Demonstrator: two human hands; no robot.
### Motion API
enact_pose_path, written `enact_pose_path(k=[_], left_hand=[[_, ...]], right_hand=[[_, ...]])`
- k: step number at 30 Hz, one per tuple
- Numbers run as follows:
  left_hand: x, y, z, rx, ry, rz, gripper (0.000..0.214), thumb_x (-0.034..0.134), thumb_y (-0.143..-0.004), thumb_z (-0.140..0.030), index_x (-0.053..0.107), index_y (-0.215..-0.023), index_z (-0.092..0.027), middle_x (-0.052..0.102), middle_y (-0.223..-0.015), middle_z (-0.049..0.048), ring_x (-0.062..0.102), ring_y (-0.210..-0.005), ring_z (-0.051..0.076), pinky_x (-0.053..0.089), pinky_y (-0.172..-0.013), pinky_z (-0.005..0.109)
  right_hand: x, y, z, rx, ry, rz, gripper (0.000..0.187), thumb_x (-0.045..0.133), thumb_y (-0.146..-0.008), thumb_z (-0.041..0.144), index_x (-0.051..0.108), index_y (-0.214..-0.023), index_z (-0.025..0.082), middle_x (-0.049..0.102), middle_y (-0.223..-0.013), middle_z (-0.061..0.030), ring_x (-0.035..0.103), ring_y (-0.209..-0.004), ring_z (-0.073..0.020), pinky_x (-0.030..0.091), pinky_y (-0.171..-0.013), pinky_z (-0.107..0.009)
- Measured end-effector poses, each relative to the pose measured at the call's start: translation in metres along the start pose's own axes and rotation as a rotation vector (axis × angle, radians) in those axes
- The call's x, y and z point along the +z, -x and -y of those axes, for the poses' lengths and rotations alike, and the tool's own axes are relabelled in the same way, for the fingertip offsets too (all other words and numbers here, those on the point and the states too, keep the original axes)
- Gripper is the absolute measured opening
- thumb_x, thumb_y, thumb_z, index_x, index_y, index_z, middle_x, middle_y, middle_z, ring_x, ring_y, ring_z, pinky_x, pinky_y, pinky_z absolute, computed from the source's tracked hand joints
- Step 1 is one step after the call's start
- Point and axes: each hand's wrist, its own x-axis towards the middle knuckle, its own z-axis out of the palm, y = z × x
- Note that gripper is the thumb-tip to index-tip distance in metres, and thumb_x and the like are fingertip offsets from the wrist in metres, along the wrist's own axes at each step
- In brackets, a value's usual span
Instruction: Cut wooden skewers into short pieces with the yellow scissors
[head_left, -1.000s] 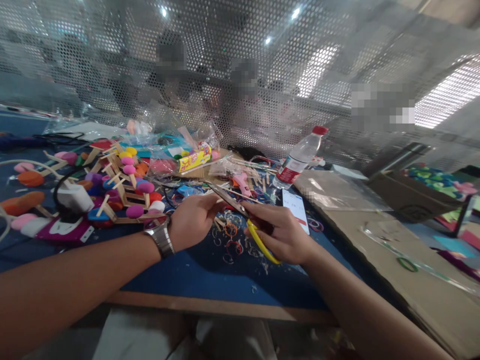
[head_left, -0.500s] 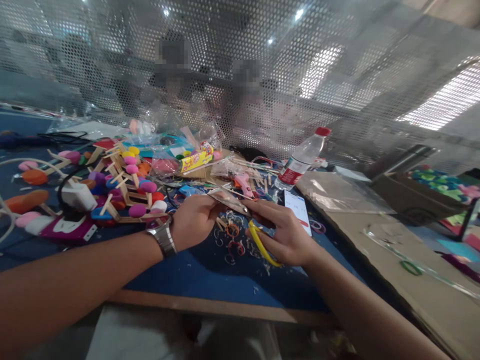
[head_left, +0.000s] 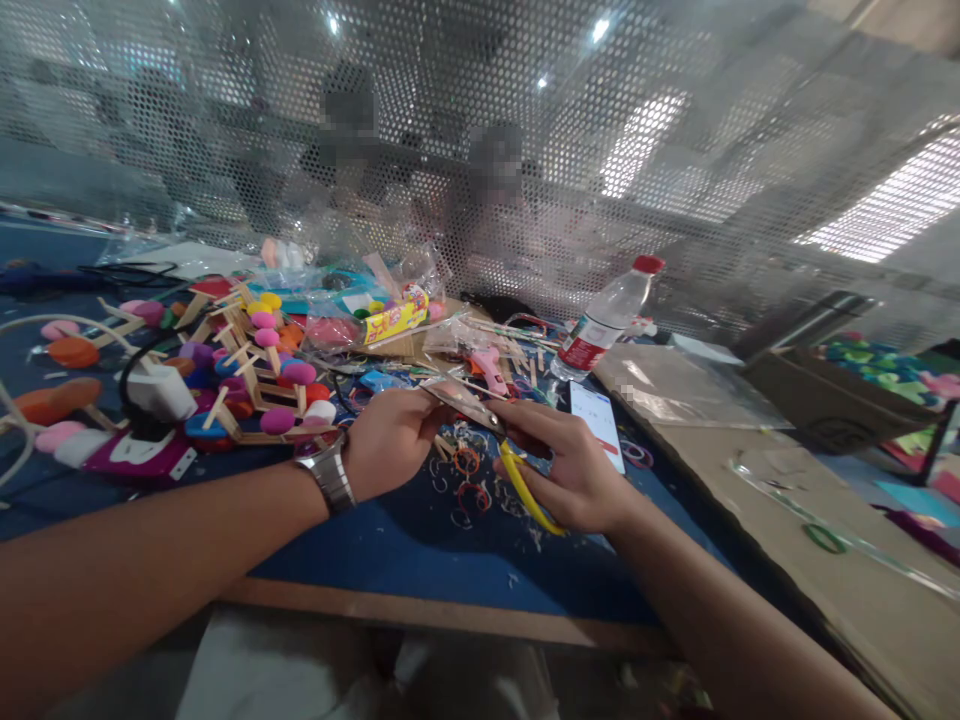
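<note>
My right hand [head_left: 581, 470] grips a pair of scissors [head_left: 523, 490] by the yellow handle. The metal blades point left and away from me, towards my left hand [head_left: 390, 440], which wears a silver wristwatch [head_left: 331, 475]. My left fingers are closed right at the blade tips; whatever they pinch is hidden behind the hand and blades. Beneath the scissors, orange and red curled scraps [head_left: 466, 462] and pale shavings litter the blue tabletop [head_left: 420, 560].
To the left lie wooden-stick pieces with coloured pads [head_left: 277, 420] and a purple device with a white plug [head_left: 142, 455]. A pink glue gun [head_left: 489, 368], a bottle [head_left: 604, 320] and a phone [head_left: 596, 420] stand or lie beyond my hands. Cardboard [head_left: 720, 480] covers the right side.
</note>
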Motion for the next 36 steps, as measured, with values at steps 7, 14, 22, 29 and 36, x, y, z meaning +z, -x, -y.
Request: enact_pose_path(k=[7, 14, 22, 29, 36], left_hand=[[-0.001, -0.0008, 0.0, 0.014, -0.027, 0.006, 0.026, 0.048, -0.095, -0.016, 0.073, -0.087, -0.016, 0.076, -0.08, 0.0067, 0.072, -0.075, 0.021, 0.053, -0.066, 0.029], [-0.0006, -0.0011, -0.0003, 0.004, -0.04, 0.011, 0.026, 0.047, -0.096, -0.017, 0.073, -0.092, -0.016, 0.077, -0.08, 0.0071, 0.072, -0.075, 0.021, 0.052, -0.066, 0.029], [0.0005, 0.0002, 0.0003, -0.056, -0.063, 0.008, 0.026, 0.047, -0.097, -0.024, 0.072, -0.098, -0.017, 0.077, -0.082, 0.0081, 0.072, -0.076, 0.022, 0.05, -0.063, 0.029], [-0.0019, -0.0009, -0.0019, -0.109, -0.095, 0.04, 0.026, 0.047, -0.097, -0.026, 0.071, -0.094, -0.017, 0.076, -0.078, 0.0081, 0.071, -0.073, 0.022, 0.049, -0.063, 0.029], [-0.006, -0.0026, -0.0082, -0.184, -0.061, 0.053, 0.033, 0.042, -0.101, -0.031, 0.071, -0.096, -0.015, 0.077, -0.087, 0.0112, 0.072, -0.08, 0.023, 0.049, -0.068, 0.029]], right_hand=[[0.0003, 0.0, -0.0002, 0.03, -0.017, 0.011, 0.045, 0.061, -0.087, 0.029, 0.061, -0.129, 0.012, 0.07, -0.098, -0.0121, 0.062, -0.075, -0.0184, 0.05, -0.063, -0.03], [0.0016, 0.0002, -0.0012, 0.042, -0.038, 0.011, 0.044, 0.062, -0.087, 0.03, 0.062, -0.127, 0.012, 0.068, -0.091, -0.0101, 0.058, -0.068, -0.0165, 0.048, -0.06, -0.029], [0.0004, 0.0033, -0.0055, 0.029, -0.07, 0.039, 0.047, 0.061, -0.09, 0.031, 0.061, -0.133, 0.011, 0.07, -0.091, -0.0107, 0.061, -0.072, -0.0183, 0.05, -0.064, -0.031], [-0.0005, 0.0019, -0.0044, 0.048, -0.063, 0.044, 0.048, 0.06, -0.092, 0.035, 0.062, -0.133, 0.011, 0.07, -0.089, -0.0108, 0.061, -0.071, -0.018, 0.05, -0.062, -0.031], [0.0014, -0.0019, 0.0007, 0.116, 0.011, 0.004, 0.045, 0.057, -0.093, 0.037, 0.066, -0.126, 0.007, 0.069, -0.079, -0.0081, 0.055, -0.059, -0.015, 0.046, -0.055, -0.027]])
